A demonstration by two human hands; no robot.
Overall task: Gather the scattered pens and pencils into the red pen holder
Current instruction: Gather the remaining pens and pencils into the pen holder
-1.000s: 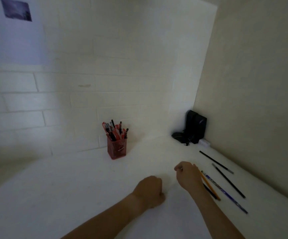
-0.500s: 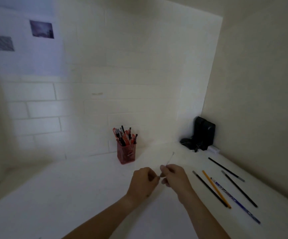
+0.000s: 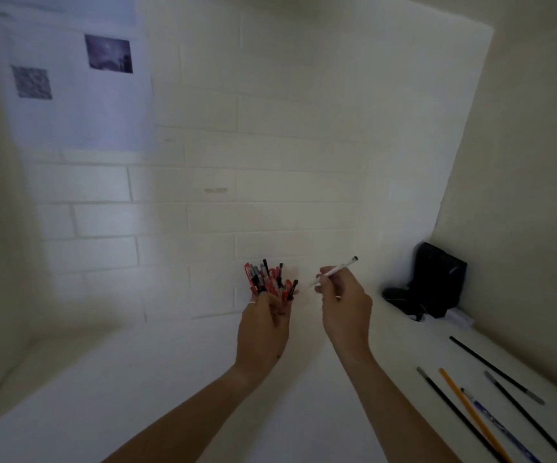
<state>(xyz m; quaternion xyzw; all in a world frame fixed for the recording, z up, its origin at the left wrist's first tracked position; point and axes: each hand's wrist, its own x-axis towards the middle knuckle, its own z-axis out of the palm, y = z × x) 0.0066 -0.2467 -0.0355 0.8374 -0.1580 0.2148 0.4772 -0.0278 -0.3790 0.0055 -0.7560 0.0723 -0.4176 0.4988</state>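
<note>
The right hand [image 3: 345, 304] is pinching a white pen [image 3: 335, 270], tilted. The left hand [image 3: 263, 325] is cupping the red pen holder [image 3: 282, 285] just beside it; its grip is unclear.

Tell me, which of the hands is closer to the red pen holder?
Left. The left hand is right at the red pen holder, covering its front; the right hand is off to its right, pinching a white pen.

White tabletop [image 3: 156, 389] set into a wall corner, red pen holder [image 3: 272, 289] standing near the back wall, black device [image 3: 434, 285] in the right corner, five loose pens and pencils at right: three black pens [image 3: 490, 365] [image 3: 517, 409] [image 3: 454, 409], yellow pencil [image 3: 467, 409], blue pen [image 3: 497, 426].
</note>
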